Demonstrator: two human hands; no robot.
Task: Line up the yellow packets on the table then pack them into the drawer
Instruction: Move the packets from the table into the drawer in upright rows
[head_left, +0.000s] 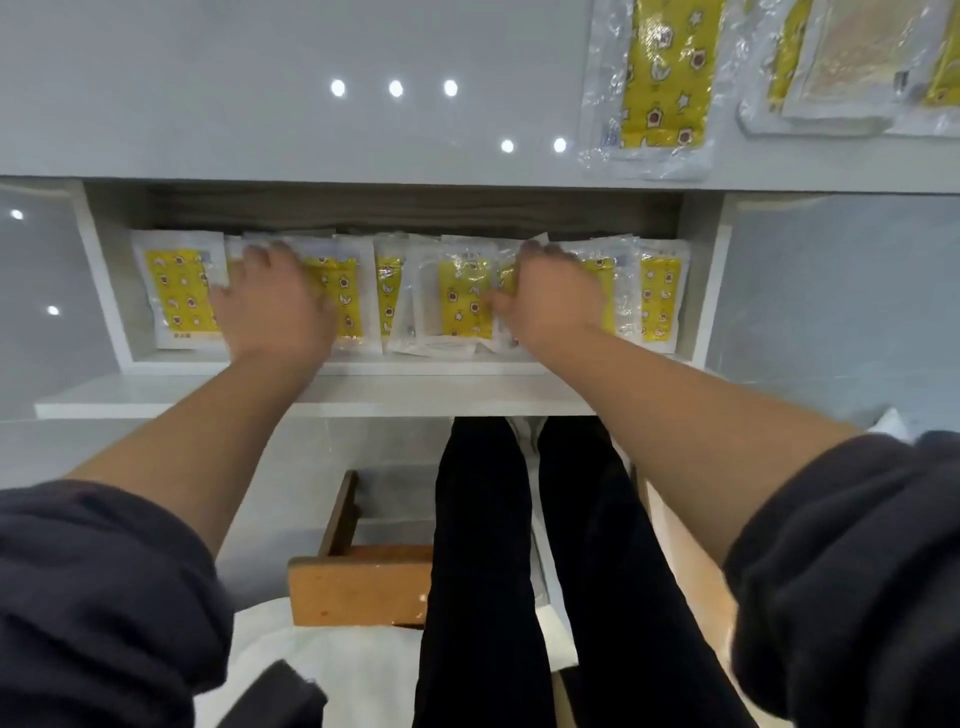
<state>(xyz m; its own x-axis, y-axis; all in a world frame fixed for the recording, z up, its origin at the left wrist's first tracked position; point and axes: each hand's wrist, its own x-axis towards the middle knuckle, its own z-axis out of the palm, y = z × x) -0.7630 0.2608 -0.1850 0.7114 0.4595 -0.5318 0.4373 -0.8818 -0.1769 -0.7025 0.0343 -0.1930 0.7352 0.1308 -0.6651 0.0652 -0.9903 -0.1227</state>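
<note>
In the white open drawer (363, 370), a row of yellow patterned packets in clear plastic wrappers (176, 288) lies overlapping from wall to wall. The left hand (270, 306) rests flat on the packets toward the row's 9 o'clock end, fingers spread and gripping nothing. The right hand (553, 301) presses down just past the middle, fingers straight and unclenched. At 1 o'clock on the glossy grey table (311, 130), two more yellow wrapped packets (662, 78) lie near each other.

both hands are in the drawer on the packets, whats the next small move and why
Probably lift the right hand and reach for the yellow packet on the table: the packets in the drawer already sit roughly in a row, while a few remain up there.
</note>
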